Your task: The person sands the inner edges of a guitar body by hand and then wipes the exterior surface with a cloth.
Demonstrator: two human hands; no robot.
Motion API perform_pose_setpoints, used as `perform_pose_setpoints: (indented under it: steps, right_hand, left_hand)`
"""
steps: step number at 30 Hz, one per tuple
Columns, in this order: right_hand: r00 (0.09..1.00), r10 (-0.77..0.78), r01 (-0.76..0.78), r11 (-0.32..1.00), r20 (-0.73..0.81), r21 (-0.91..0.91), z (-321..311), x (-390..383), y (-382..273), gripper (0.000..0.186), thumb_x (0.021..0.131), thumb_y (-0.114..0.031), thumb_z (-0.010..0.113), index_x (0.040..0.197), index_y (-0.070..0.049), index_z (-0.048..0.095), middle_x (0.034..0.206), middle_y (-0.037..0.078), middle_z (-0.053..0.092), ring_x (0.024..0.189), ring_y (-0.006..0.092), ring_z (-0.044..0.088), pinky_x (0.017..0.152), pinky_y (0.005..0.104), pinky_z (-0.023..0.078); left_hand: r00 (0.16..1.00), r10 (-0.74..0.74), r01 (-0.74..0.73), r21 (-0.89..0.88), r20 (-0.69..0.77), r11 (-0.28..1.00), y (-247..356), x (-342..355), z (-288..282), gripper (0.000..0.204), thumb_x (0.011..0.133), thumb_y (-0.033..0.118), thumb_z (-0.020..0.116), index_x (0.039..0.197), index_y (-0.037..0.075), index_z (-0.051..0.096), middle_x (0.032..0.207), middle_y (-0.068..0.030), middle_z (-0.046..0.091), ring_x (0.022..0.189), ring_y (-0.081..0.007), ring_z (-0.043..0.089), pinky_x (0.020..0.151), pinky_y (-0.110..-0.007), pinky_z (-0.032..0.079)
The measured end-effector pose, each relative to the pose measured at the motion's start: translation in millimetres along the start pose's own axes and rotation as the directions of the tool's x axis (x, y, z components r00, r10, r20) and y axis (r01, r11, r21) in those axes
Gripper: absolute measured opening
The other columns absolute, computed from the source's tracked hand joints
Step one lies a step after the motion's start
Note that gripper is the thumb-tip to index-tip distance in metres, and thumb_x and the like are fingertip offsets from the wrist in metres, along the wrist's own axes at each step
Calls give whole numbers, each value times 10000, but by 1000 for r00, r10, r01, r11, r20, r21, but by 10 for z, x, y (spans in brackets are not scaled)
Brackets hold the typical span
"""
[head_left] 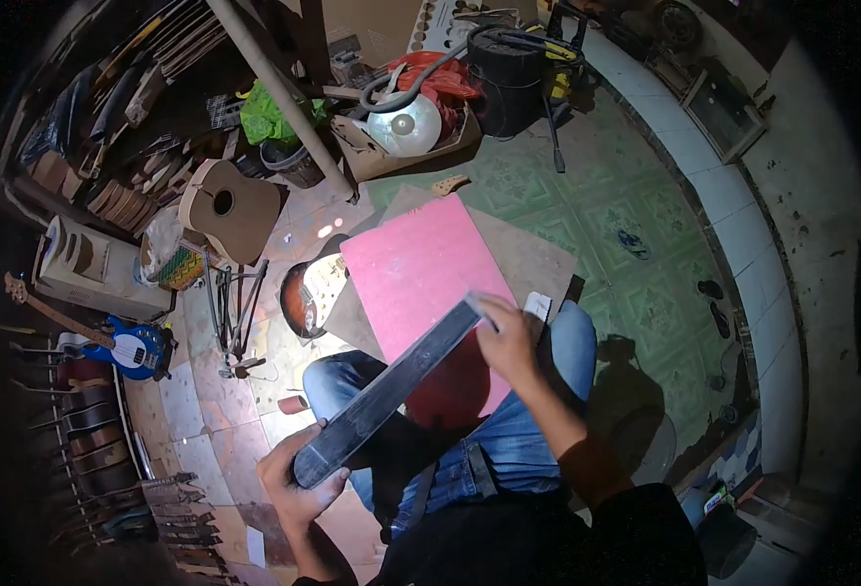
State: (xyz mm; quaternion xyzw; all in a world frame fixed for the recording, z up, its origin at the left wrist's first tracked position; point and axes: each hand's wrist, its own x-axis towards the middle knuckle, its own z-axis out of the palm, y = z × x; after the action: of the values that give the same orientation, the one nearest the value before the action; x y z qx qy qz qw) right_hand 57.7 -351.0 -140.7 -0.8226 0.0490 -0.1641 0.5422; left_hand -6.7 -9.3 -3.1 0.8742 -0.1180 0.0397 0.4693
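Note:
A long, narrow dark grey board (387,396) with scuffed faces slants across my lap, lower at the left and higher at the right. My left hand (299,479) is wrapped round its near left end, thumb along the edge. At the far right end, my right hand (509,337) grips it, with some fingers hidden behind. Beneath the board lies a flat pink sheet (421,259), partly in shadow, on top of a larger grey-brown panel (538,256). A sunburst electric guitar body (299,303) pokes out at the panel's left, and a guitar headstock (450,184) beyond it.
An acoustic guitar body (227,210) leans at the left, near a blue electric guitar (136,349) and a rack of several guitar parts (94,439). Black bucket (504,83) and red plastic bag (440,78) stand at the back. Sandals (714,305) lie right on green tiles (587,210).

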Motion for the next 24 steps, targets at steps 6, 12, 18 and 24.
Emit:
perform_pose_setpoints:
  steps: [6, 12, 18, 24]
  right_hand:
    - [996, 12, -16, 999, -92, -46, -17, 45, 373, 435, 835, 19, 539, 1239, 13, 701, 1154, 159, 716, 1052, 256, 694, 957, 357, 536]
    - [626, 636, -638, 85, 451, 766, -90, 201, 84, 228, 952, -233, 683, 1150, -127, 644, 802, -58, 494, 590, 72, 472, 598, 275, 491]
    - [712, 589, -602, 229, 383, 765, -197, 408, -4, 261, 918, -197, 744, 1142, -128, 630, 841, -31, 533, 605, 69, 516, 577, 262, 507]
    - [925, 350, -337, 566, 150, 752, -795, 878, -905, 284, 907, -149, 747, 1155, -90, 620, 855, -30, 588, 630, 60, 539, 613, 282, 538]
  left_hand:
    - [1000, -1, 1, -5, -27, 1000, 24, 13, 32, 612, 608, 237, 905, 1096, -73, 706, 1042, -218, 759, 969, -293, 755, 900, -373, 571]
    - [995, -35, 52, 190, -91, 980, 257, 48, 17, 598, 564, 121, 958, 1081, -45, 707, 967, -182, 753, 908, -228, 743, 842, -351, 575]
    - [983, -101, 118, 105, -151, 988, 109, 95, 7, 552, 583, 82, 942, 1043, -10, 651, 923, -80, 704, 848, -154, 670, 787, -300, 529]
    - [952, -75, 29, -157, -298, 987, -559, 108, 359, 624, 583, 97, 991, 1081, -2, 629, 971, -96, 732, 881, -168, 690, 836, -328, 557]
